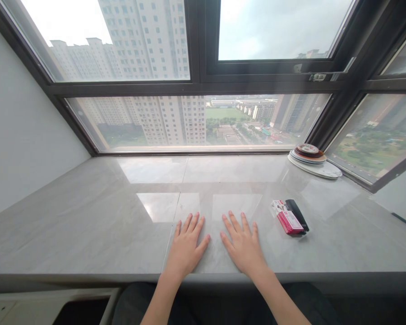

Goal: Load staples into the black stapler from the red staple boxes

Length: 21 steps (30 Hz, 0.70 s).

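My left hand (186, 247) lies palm down on the grey marble-look sill (88, 225), its fingers spread and nothing in it. To its right, my right hand (243, 243) rests flat the same way, also with spread fingers and holding nothing. The two thumbs point toward each other with a gap between them. Nearest to my right hand, off to its right, is a small pink and white box (290, 222). A black object (297, 214), which looks like a stapler, lies against the box's right side.
Several stacked plates or lids (314, 167) stand in the far right corner by the window. The dark window frame (196, 89) runs along the back, with a latch (318, 77) at upper right. A pale object (16, 311) with a dark opening is below the sill's front edge at left.
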Tool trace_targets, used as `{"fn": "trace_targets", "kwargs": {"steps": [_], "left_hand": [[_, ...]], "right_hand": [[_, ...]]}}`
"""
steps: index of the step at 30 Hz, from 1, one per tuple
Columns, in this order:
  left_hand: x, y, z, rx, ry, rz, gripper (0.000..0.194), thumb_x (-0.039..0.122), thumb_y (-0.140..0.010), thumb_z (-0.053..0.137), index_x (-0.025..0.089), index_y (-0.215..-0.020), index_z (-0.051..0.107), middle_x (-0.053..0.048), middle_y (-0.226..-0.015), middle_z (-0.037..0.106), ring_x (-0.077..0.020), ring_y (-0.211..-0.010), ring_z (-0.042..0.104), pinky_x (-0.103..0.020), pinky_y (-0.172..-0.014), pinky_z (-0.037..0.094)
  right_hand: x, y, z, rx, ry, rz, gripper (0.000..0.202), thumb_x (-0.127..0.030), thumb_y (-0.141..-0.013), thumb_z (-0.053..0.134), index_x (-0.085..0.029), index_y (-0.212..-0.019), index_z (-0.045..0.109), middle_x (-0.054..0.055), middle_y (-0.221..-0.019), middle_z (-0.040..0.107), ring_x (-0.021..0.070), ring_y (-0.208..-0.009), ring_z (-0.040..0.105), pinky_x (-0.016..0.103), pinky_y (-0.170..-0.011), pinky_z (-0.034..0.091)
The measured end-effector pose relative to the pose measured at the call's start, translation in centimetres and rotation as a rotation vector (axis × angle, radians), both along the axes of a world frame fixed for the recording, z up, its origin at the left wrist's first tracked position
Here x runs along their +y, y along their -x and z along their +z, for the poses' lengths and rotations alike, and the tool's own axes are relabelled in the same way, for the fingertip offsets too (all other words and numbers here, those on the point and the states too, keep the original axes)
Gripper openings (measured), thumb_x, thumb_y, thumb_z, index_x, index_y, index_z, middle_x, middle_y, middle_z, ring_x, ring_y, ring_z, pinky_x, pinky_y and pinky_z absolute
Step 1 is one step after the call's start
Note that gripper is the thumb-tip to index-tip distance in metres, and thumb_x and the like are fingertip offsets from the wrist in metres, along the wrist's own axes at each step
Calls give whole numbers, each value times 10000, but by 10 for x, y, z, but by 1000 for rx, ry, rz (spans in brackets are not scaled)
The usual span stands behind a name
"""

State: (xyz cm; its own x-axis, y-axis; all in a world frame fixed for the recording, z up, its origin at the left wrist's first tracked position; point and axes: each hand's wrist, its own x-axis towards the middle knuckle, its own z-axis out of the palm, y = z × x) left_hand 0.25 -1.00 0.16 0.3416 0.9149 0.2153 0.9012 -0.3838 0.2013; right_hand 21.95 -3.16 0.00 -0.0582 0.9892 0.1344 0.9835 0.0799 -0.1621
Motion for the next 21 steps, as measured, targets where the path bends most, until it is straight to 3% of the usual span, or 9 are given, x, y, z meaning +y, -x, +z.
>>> {"fn": "trace_targets", "kwargs": {"steps": [21], "left_hand": [[-1, 2, 1, -7, 2, -6, 596, 539, -1054, 356, 379, -1621, 269, 25, -1705, 237, -260, -1585, 187, -545, -1271, 182]], "right_hand": [[1, 0, -2, 2, -7, 1, 616, -568, -1053, 266, -401, -1644, 206, -70, -1720, 141, 364, -1589, 7, 675, -1219, 21]]}}
